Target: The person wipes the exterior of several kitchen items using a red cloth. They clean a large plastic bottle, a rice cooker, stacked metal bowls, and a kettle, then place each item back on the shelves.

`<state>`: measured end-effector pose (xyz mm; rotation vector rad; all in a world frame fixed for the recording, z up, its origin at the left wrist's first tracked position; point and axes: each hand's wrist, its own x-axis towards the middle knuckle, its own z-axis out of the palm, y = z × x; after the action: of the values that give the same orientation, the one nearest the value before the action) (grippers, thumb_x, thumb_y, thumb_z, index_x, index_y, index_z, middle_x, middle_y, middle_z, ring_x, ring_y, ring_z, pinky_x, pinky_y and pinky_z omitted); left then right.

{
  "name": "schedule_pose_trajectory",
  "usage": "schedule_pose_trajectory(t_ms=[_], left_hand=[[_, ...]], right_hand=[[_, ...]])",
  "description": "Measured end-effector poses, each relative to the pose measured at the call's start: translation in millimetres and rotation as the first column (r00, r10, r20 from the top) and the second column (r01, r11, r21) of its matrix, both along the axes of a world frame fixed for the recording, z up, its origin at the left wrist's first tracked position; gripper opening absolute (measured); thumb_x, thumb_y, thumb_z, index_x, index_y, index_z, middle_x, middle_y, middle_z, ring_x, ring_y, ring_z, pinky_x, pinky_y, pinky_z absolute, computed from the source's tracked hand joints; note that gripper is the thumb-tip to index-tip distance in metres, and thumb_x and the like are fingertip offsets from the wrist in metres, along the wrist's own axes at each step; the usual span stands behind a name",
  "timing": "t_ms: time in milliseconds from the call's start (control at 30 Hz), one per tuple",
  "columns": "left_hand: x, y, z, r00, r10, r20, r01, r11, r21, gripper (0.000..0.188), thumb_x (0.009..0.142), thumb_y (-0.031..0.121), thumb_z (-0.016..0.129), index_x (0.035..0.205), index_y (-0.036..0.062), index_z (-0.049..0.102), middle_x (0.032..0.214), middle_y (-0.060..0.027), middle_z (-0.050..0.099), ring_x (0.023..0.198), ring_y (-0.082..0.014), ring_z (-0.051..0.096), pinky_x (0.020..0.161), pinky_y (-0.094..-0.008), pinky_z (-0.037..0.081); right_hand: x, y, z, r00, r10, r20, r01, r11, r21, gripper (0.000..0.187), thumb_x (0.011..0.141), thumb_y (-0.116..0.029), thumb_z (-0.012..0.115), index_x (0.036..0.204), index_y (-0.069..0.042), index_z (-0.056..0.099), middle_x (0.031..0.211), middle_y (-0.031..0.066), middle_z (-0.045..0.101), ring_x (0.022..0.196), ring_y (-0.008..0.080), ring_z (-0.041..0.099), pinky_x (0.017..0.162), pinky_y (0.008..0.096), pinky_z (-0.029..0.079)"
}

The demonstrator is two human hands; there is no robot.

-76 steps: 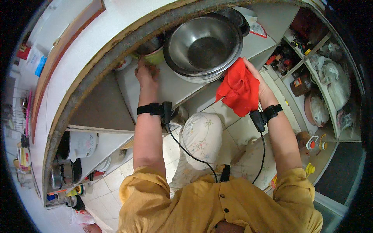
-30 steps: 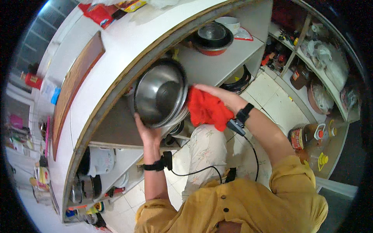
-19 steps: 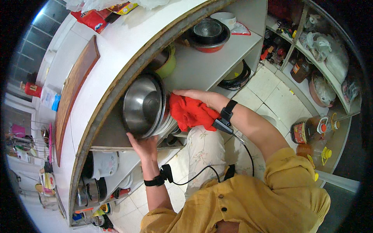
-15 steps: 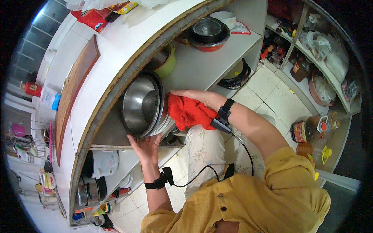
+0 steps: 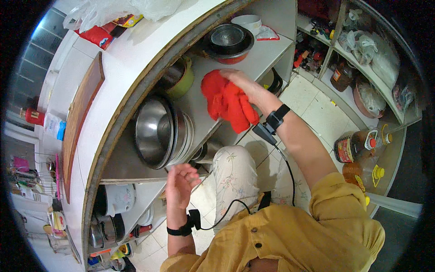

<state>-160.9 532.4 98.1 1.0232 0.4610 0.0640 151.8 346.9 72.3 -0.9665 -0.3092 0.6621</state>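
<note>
My right hand (image 5: 244,86) grips a bunched red cloth (image 5: 226,102) over the cupboard shelf, the fabric hanging below the fingers. Below the stacked metal bowls, my left hand (image 5: 180,183) is empty, its fingers loosely curled and apart, somewhat blurred. A large steel bowl (image 5: 154,131) leans tilted on the shelf, nested with other metal bowls and a stack of pale plates or basins (image 5: 186,136) at its right. Beyond it stands a yellow-green pot (image 5: 183,81). Neither hand touches the bowls.
Dark and red bowls (image 5: 229,43) and a white bowl (image 5: 248,22) sit farther along the shelf. The white counter's edge (image 5: 131,86) curves over the cupboard. Pots (image 5: 120,199) fill the lower shelf. Bottles (image 5: 351,147) stand at the right. My knee (image 5: 233,177) is close to the shelf.
My right hand has lifted the red cloth away from the bowl stack, up and to the right. My left hand has let go of the steel bowl's rim and dropped back slightly.
</note>
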Motion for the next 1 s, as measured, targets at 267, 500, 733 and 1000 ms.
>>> schedule_pose_trajectory(t_ms=[267, 500, 733, 1000], left_hand=[[148.3, -58.4, 43.8, 0.926, -0.368, 0.085, 0.327, 0.893, 0.311, 0.035, 0.099, 0.033, 0.053, 0.118, 0.0038, 0.057, 0.107, -0.0099, 0.063, 0.097, -0.0201, 0.062, 0.081, -0.0349, 0.053], [241.4, -68.7, 12.6, 0.987, -0.156, 0.03, 0.152, 0.983, 0.102, 0.031, 0.097, 0.029, 0.055, 0.119, 0.007, 0.055, 0.11, -0.0091, 0.06, 0.098, -0.0216, 0.06, 0.083, -0.0374, 0.051], [277.3, -49.5, -30.1, 0.995, 0.076, -0.061, -0.073, 0.996, 0.043, 0.028, 0.098, 0.026, 0.051, 0.12, 0.0093, 0.053, 0.116, -0.0095, 0.058, 0.104, -0.024, 0.056, 0.088, -0.0412, 0.049], [290.3, -55.6, -44.2, 0.991, 0.102, -0.088, -0.107, 0.993, -0.046, 0.038, 0.096, 0.03, 0.057, 0.126, 0.0074, 0.047, 0.115, -0.0114, 0.057, 0.108, -0.0287, 0.056, 0.091, -0.0484, 0.048]], right_hand=[[66.5, -20.2, -22.3, 0.917, 0.0, -0.399, 0.169, 0.905, 0.39, 0.035, 0.104, -0.031, 0.043, 0.12, -0.003, 0.056, 0.117, 0.0123, 0.065, 0.103, 0.0271, 0.063, 0.094, 0.042, 0.051], [87.3, -13.9, -33.1, 0.892, -0.025, -0.452, 0.264, 0.839, 0.475, 0.039, 0.102, -0.033, 0.045, 0.124, -0.003, 0.056, 0.123, 0.0138, 0.064, 0.111, 0.0292, 0.061, 0.103, 0.0441, 0.046], [85.6, -15.1, -40.6, 0.886, -0.015, -0.464, 0.224, 0.89, 0.398, 0.036, 0.103, -0.031, 0.043, 0.123, -0.003, 0.055, 0.119, 0.0146, 0.065, 0.107, 0.03, 0.063, 0.098, 0.0463, 0.049], [59.5, -45.0, -44.3, 0.886, -0.007, -0.465, 0.158, 0.945, 0.287, 0.028, 0.1, -0.027, 0.046, 0.108, -0.003, 0.06, 0.1, 0.0118, 0.07, 0.088, 0.0274, 0.068, 0.081, 0.0425, 0.057]])
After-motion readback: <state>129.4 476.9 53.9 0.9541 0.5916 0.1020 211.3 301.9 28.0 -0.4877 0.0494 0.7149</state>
